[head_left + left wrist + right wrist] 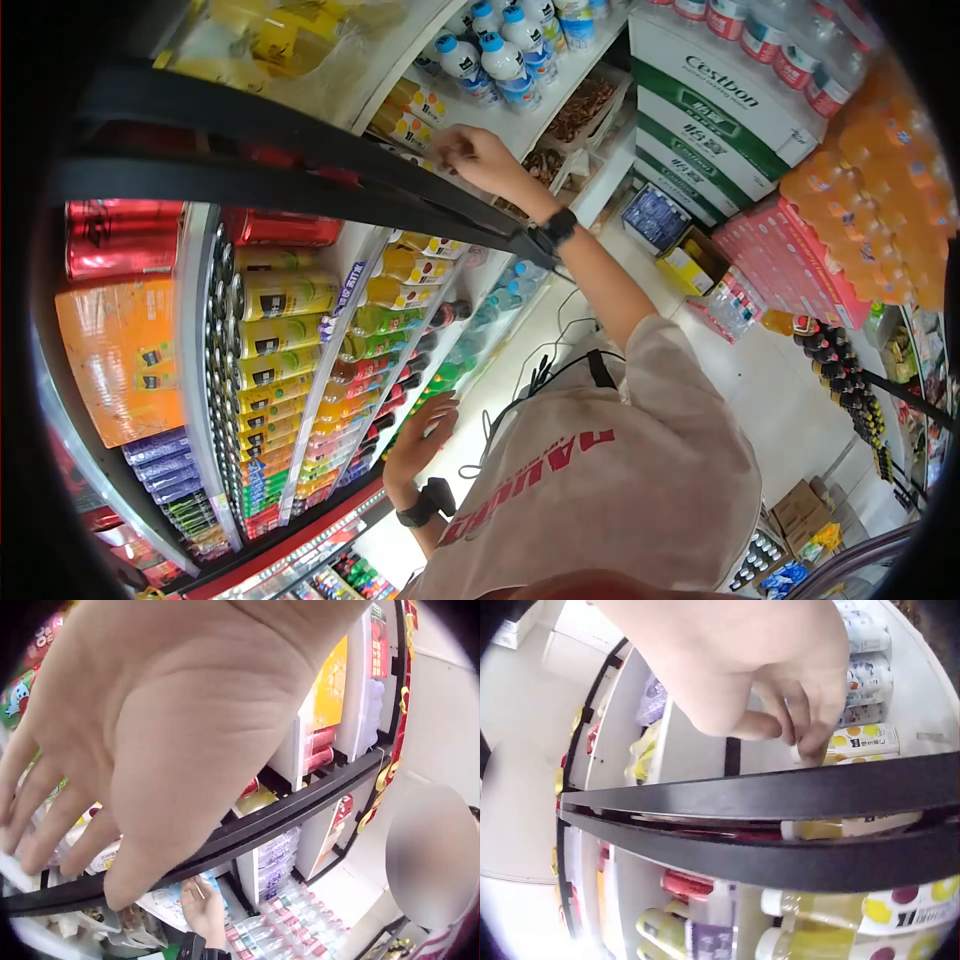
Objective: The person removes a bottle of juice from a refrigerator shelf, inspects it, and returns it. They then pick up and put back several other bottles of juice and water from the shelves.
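My right hand (478, 160) reaches between the shelves with its fingers curled. In the right wrist view, the fingertips of that hand (791, 690) pinch the white cap of a yellow juice bottle (866, 739), whose label shows fruit; the fingers partly hide its neck. More yellow juice bottles (405, 112) stand beside it in the head view. White bottles with blue caps (500, 60) are just past the hand. My left hand (422, 437) is held in front of the lower drink rows, fingers extended and holding nothing. Close up, its palm (187, 712) fills much of the left wrist view.
Black shelf bars (765, 859) cross in front of the bottles. Rows of cans (285, 330) and coloured bottles fill the shelves. Stacked Cestbon cartons (710, 90) and shrink-wrapped orange drinks (870, 180) stand alongside. Cables (545, 350) lie on the floor. A person (435, 862) is at the left wrist view's edge.
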Available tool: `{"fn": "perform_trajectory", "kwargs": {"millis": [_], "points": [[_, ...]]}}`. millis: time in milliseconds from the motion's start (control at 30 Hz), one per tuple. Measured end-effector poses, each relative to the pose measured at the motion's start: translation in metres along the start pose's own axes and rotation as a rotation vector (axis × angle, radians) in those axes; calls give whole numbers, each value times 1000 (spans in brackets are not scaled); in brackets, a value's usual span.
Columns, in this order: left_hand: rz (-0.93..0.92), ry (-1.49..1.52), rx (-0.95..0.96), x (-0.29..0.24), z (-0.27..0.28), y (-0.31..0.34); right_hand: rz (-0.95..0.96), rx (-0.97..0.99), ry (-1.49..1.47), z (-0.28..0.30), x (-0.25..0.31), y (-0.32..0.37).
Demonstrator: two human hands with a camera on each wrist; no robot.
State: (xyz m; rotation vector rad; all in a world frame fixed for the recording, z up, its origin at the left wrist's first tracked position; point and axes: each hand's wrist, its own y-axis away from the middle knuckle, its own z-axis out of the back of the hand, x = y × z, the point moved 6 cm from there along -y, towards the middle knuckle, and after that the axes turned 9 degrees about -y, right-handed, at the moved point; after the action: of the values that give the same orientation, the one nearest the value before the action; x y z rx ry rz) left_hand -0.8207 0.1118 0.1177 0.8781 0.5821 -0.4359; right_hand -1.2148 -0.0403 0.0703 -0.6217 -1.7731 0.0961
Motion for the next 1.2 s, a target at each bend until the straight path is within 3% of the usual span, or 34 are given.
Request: {"fn": "perform_trajectory", "kwargs": {"millis": [167,267,567,667,767,867,1067,1200], "points": [[111,16,-54,1,-9,3,98,277,194,-29,15,-58],[143,53,-90,7,-10,8,188,394,303,-49,-4,-92],[238,3,-139,-2,-7,24,166,547,553,-70,14,-95],[242,-5,-199,18,-5,30,311,545,631,-74,-6,-101],[234,50,-197,28,-6,34,372,404,580,-65,-2,-96],[209,61,-202,37,-2,40,319,394,497,-44,19,-78],[178,54,-162,68,9,36,93,186,456,12,4,-27],[100,84,-132,85,21,32,326,-219,570,35,40,28]]}}
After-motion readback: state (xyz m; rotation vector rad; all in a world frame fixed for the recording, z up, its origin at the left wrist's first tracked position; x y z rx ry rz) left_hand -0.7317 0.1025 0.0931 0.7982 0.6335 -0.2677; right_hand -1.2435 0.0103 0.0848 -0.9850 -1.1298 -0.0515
